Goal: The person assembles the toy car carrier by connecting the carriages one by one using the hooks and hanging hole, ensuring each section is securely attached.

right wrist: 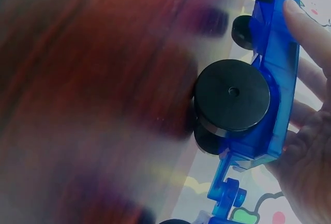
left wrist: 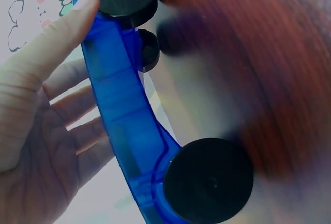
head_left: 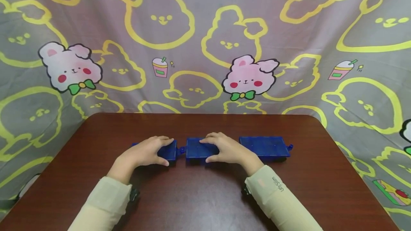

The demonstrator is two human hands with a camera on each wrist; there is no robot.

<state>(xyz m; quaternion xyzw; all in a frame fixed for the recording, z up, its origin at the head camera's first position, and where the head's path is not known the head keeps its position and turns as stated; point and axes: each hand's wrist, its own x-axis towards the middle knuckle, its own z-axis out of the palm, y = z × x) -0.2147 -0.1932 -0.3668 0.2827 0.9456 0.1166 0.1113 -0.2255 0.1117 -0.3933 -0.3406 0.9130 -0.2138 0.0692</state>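
Observation:
Three flat blue plastic toy wagons stand in a row on the table. My left hand (head_left: 144, 152) grips the left wagon (head_left: 170, 149), thumb on its near side and fingers across the far side. The middle wagon (head_left: 195, 148) is in the grip of my right hand (head_left: 230, 149), which hides its right end. A small blue coupling (head_left: 182, 150) lies between these two; whether it is joined cannot be told. Further right is the third wagon (head_left: 264, 146). Black wheels (left wrist: 209, 180) show under the left wagon, and similar wheels (right wrist: 232, 95) under the middle one.
The brown wooden table (head_left: 192, 195) has rounded far corners. A grey curtain (head_left: 199, 56) with yellow outlines and bunny faces hangs behind it. A small blue hook (head_left: 290, 147) sticks out from the third wagon's right end. Another coupling (right wrist: 227, 195) shows below in the right wrist view.

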